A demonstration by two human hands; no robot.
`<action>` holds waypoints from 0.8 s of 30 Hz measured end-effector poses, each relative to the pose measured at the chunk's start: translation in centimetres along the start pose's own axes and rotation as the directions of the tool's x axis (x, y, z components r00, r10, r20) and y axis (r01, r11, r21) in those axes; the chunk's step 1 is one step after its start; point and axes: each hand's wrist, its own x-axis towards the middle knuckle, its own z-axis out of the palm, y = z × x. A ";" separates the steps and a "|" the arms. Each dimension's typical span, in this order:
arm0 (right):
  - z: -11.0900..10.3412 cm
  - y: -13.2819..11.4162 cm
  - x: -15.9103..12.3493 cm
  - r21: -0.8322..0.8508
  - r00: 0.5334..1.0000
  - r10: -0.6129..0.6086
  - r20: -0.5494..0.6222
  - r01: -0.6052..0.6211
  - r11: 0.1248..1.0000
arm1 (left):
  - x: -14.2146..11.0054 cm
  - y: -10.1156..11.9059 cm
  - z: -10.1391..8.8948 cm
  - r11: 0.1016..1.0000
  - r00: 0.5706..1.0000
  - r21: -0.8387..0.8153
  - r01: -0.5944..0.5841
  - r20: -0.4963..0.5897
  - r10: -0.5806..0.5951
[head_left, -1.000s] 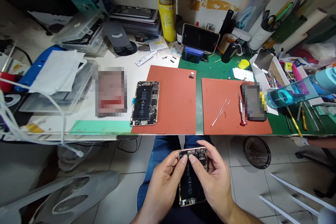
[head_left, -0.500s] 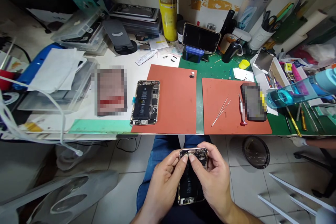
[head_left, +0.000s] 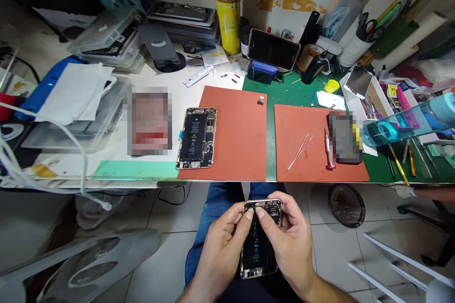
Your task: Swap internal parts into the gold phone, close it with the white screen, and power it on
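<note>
Over my lap, below the table's front edge, I hold an opened smartphone [head_left: 255, 258] with its black battery and inner boards showing. My left hand [head_left: 225, 241] grips its left edge, and my right hand [head_left: 288, 241] wraps round the right edge. Both thumbs press near the top of the phone, close together; what lies under their tips is hidden. A second opened phone [head_left: 196, 138] lies on the left edge of the left orange mat [head_left: 240, 139]. On the right orange mat [head_left: 284, 123] are tweezers [head_left: 300, 151] and a screwdriver [head_left: 327, 149] with a red end.
A phone on a blue stand [head_left: 263, 72] is at the back. A blue water bottle [head_left: 408, 120] lies at the right, by several screwdrivers. White cables [head_left: 80, 147] hang over the left edge. A bin [head_left: 346, 206] stands on the floor.
My hands and the phone stay almost in place; the phone's face tilts slightly, so the battery print shows more clearly. The view shifts very slightly.
</note>
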 end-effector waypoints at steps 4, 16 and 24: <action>-0.1 0.1 0.0 0.012 1.000 -0.002 0.008 0.002 1.000 | 0.1 0.0 -0.1 1.000 1.000 0.000 -0.012 0.012 0.012; 0.3 0.2 -0.1 0.014 1.000 -0.010 0.005 0.010 1.000 | 0.0 -0.5 0.2 0.999 0.998 0.035 -0.032 -0.057 0.033; 0.0 0.2 -0.1 0.016 0.999 -0.006 0.032 0.005 1.000 | -0.1 -1.0 -0.1 0.998 0.998 0.052 -0.046 -0.045 0.048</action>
